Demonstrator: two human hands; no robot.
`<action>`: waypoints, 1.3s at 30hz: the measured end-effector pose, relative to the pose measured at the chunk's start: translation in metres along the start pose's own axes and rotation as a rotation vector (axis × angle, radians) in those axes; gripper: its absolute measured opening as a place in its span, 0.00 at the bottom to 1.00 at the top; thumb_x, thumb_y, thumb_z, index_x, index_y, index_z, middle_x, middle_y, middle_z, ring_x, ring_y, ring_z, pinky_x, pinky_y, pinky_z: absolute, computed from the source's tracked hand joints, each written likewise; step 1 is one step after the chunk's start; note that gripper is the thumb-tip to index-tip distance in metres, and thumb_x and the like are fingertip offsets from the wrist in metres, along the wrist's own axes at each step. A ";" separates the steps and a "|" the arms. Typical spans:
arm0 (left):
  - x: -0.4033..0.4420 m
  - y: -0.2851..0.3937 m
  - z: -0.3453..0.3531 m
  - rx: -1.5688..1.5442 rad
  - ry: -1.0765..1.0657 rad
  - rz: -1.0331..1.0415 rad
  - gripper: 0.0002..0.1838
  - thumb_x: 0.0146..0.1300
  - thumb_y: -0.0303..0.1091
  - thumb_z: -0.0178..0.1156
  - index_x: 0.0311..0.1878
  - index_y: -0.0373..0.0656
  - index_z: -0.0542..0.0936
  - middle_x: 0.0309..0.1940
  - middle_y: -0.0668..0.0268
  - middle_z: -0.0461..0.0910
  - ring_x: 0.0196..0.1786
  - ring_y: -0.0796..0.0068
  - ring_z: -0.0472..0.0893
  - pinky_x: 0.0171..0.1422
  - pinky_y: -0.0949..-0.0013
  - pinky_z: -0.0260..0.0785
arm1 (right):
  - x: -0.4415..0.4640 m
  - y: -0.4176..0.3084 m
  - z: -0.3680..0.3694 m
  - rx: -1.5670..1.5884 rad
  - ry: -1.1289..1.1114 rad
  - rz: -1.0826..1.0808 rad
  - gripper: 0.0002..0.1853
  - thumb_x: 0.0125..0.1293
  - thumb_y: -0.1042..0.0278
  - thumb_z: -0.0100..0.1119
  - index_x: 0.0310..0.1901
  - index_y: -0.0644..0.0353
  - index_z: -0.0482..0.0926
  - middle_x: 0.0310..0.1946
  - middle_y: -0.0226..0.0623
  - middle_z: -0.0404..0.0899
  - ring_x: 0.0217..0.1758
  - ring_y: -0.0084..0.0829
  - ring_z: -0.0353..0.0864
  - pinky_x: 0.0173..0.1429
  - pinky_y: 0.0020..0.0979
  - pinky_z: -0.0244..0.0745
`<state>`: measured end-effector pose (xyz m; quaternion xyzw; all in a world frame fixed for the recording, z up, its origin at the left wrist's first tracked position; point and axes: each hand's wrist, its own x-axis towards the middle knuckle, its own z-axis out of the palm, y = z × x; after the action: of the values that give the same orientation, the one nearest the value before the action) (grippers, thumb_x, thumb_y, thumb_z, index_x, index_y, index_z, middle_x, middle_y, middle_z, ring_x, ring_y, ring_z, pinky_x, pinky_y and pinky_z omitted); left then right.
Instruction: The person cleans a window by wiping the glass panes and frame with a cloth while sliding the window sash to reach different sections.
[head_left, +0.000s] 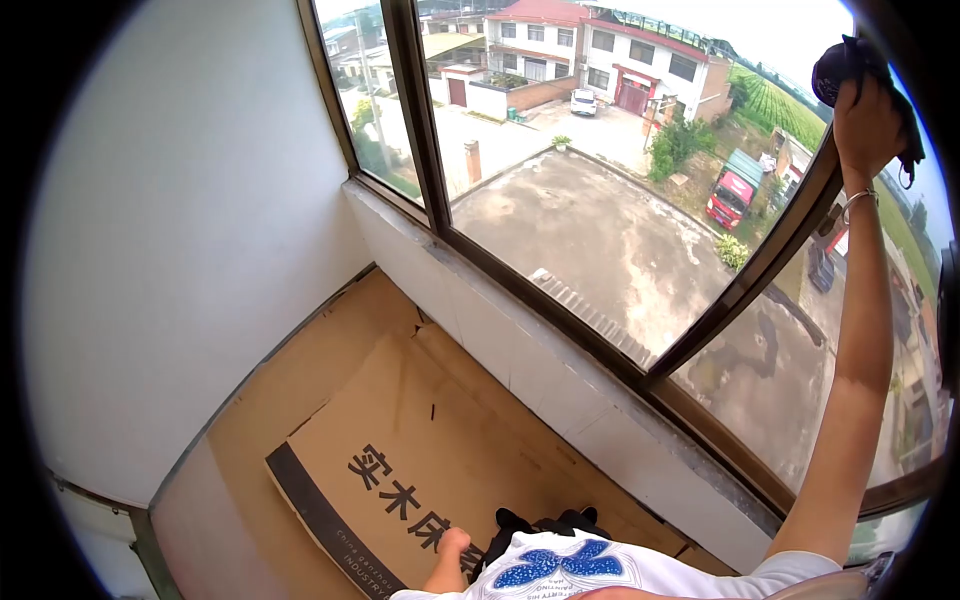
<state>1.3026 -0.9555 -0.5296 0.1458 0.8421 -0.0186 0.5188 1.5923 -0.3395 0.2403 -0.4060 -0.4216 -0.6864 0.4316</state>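
My right hand (866, 130) is raised high at the upper right, closed around a dark bunched cloth (832, 74). Part of the cloth hangs past the hand, with a thin loop at its end. The cloth is against or very near the window pane (775, 330) and its brown frame; I cannot tell whether it touches the glass. Low down, my left hand (455, 541) hangs beside my body with its fingers curled in. Nothing shows in it. Beneath it, the floor is covered with flattened cardboard (360, 400) printed with large dark characters.
A white wall (190, 230) rises on the left. Below the window runs a pale low wall with a narrow sill (480, 290). My dark shoes (512, 518) stand on the cardboard near it. Outside, far below, are a yard, a red truck (731, 198) and houses.
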 end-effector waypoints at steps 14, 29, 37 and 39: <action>-0.008 0.062 -0.036 0.005 -0.010 0.090 0.14 0.56 0.36 0.50 0.37 0.52 0.86 0.43 0.62 0.85 0.52 0.59 0.82 0.59 0.57 0.71 | -0.010 -0.010 -0.013 0.080 0.017 0.127 0.19 0.67 0.48 0.47 0.52 0.46 0.79 0.48 0.25 0.80 0.46 0.34 0.79 0.52 0.44 0.67; 0.006 0.038 -0.024 0.046 0.000 0.076 0.14 0.56 0.37 0.50 0.34 0.47 0.86 0.40 0.59 0.85 0.48 0.58 0.83 0.53 0.58 0.73 | -0.010 -0.011 -0.009 0.087 -0.015 0.142 0.19 0.65 0.46 0.47 0.50 0.44 0.80 0.47 0.26 0.80 0.45 0.35 0.79 0.53 0.45 0.67; -0.009 0.039 -0.025 0.034 0.071 0.074 0.16 0.58 0.37 0.50 0.43 0.47 0.85 0.47 0.57 0.83 0.52 0.54 0.81 0.56 0.56 0.73 | -0.009 -0.005 0.001 0.119 0.016 0.131 0.21 0.65 0.44 0.44 0.51 0.42 0.80 0.44 0.29 0.82 0.40 0.42 0.83 0.49 0.50 0.72; 0.003 0.033 -0.017 0.029 0.060 0.073 0.17 0.58 0.37 0.50 0.44 0.47 0.85 0.48 0.56 0.82 0.53 0.53 0.81 0.56 0.56 0.73 | -0.008 -0.006 0.000 0.079 0.030 0.127 0.20 0.65 0.44 0.44 0.50 0.40 0.80 0.44 0.29 0.83 0.38 0.41 0.84 0.49 0.50 0.73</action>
<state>1.2954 -0.9200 -0.5199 0.1842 0.8510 -0.0077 0.4917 1.5890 -0.3360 0.2320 -0.4043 -0.4153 -0.6465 0.4960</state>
